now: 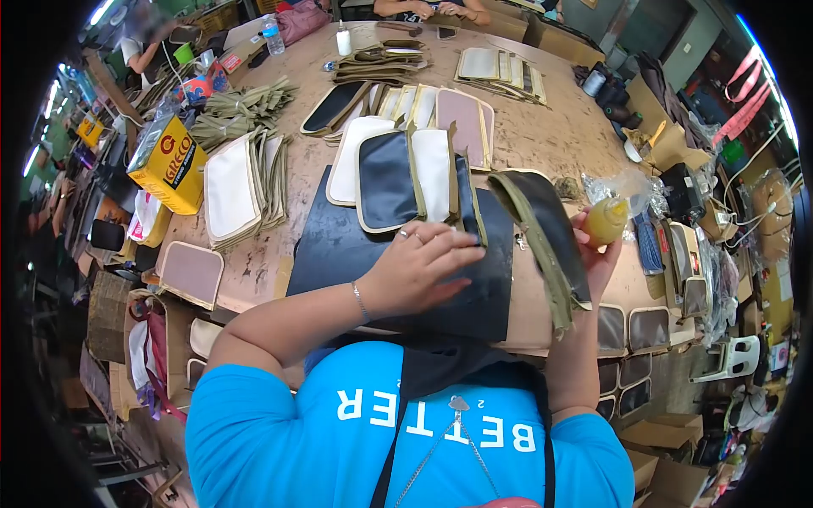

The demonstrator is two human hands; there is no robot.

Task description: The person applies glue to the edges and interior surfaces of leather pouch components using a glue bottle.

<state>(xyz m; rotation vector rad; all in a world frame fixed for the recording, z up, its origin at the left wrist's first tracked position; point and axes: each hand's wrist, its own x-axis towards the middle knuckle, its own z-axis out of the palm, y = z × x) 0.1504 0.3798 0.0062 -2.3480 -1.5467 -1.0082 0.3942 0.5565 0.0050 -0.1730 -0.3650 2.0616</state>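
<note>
My right hand (pixel 600 264) is wrapped round a squeeze bottle (pixel 606 222) of yellow liquid, tilted upward. Against the same hand and forearm stands a black panel (pixel 555 222) with an olive zipper strip (pixel 539 254) along its edge; whether the fingers also grip it is hidden. My left hand (pixel 423 264) is open, fingers stretched out, at the lower edge of a stack of overlapping panels. In that stack are a black panel (pixel 389 182) and a white panel (pixel 434 173), both with olive edging. Under the stack lies a dark mat (pixel 339 275).
On the table (pixel 279 102), a white panel stack (pixel 235 190) and a yellow tin (pixel 168 162) stand left. Olive strips (pixel 241 114) lie behind them. More panel piles (pixel 500 72) are further back. Thread spools (pixel 594 82) stand right. Another person's hands (pixel 436 10) show at the far edge.
</note>
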